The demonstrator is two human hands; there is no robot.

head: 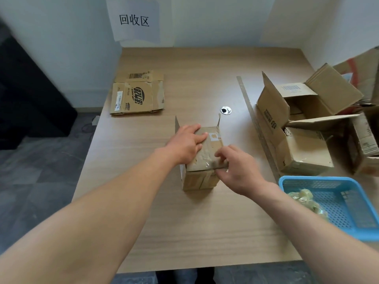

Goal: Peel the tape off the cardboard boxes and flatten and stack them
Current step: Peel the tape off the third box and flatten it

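The right hand [242, 171], its grip pinching the clear tape [206, 159] at the near right edge of the small cardboard box [198, 181] mid table [164, 222], faces a strip running away toward the flat, pressing left hand [184, 144].

A small box [200, 181] stands in the middle of the table [164, 222], two flaps raised at its far side. The left hand [185, 143] lies flat on its top. The right hand [238, 171] pinches the clear tape [202, 159] at the top's near right corner. Flattened boxes [137, 95] lie stacked toward the far left corner. Open boxes [297, 128] crowd the right edge. A blue basket [315, 178] at the near right corner holds wadded tape [305, 198].
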